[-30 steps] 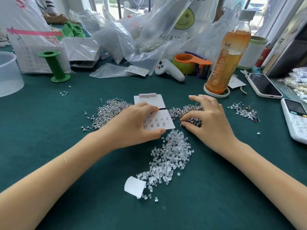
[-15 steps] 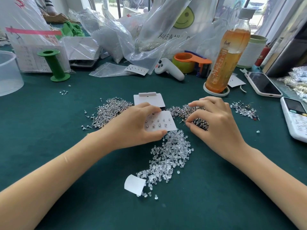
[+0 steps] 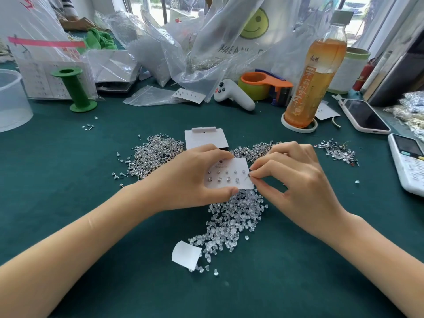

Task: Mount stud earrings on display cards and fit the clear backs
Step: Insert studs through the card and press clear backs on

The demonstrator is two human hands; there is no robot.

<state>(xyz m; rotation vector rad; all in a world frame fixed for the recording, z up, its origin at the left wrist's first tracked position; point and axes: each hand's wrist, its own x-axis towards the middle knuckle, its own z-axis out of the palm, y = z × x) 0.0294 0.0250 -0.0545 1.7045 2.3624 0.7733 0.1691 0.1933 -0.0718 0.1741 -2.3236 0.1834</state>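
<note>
A tea bottle [image 3: 316,72] is part-filled. The display card [image 3: 229,173], bearing studs, is gripped by the left hand [image 3: 190,180]; a stud earring [image 3: 247,177] is pinched by the right hand [image 3: 296,182].

A small jewellery-packing workshop: heaps of loose silver stud earrings [image 3: 156,157], crumpled clear plastic bags [image 3: 206,53], green felt-covered tabletop [image 3: 68,203].

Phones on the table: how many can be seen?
2. A smartphone with a dark screen lies right of the tea bottle; a white keypad phone lies at the right edge, partly cut off.
</note>
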